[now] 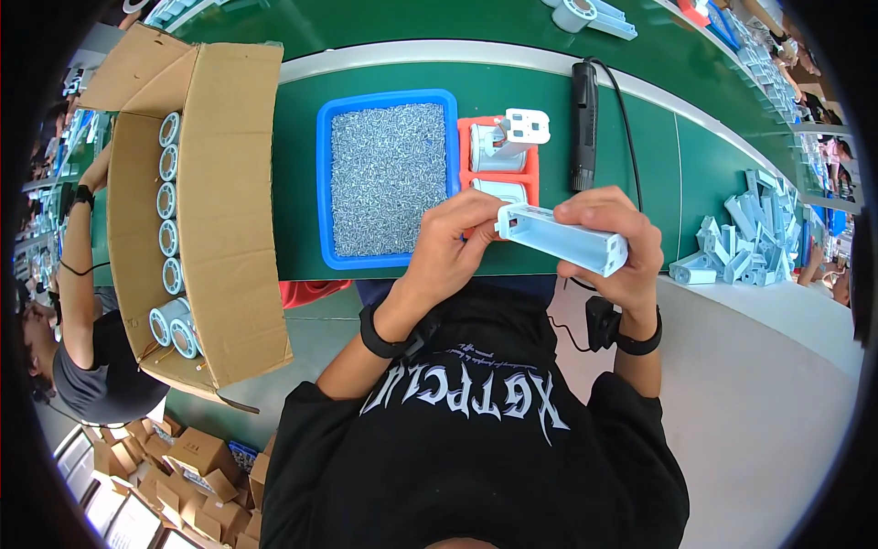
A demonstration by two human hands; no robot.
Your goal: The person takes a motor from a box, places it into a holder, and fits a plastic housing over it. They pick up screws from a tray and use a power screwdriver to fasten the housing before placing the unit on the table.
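Both hands hold a long, pale blue plastic housing point(560, 242) over the front edge of the green table. It is tilted, and its open hollow side faces me. My left hand point(446, 240) pinches its left end between thumb and fingers. Around the right end, my right hand point(620, 236) is closed, with the thumb below and the fingers on top. Just behind the housing is a red fixture point(533, 169), partly hidden by my left hand. In its far slot stands a pale blue assembly point(500, 151); another pale part point(499, 191) lies in the nearer slot.
A blue tray point(324, 183) full of small metal screws is left of the fixture. A black electric screwdriver point(583, 128) with a cable lies behind my right hand. Pale blue housings point(745, 229) are heaped at right. An open cardboard box point(233, 210) at left holds several round parts point(166, 201).
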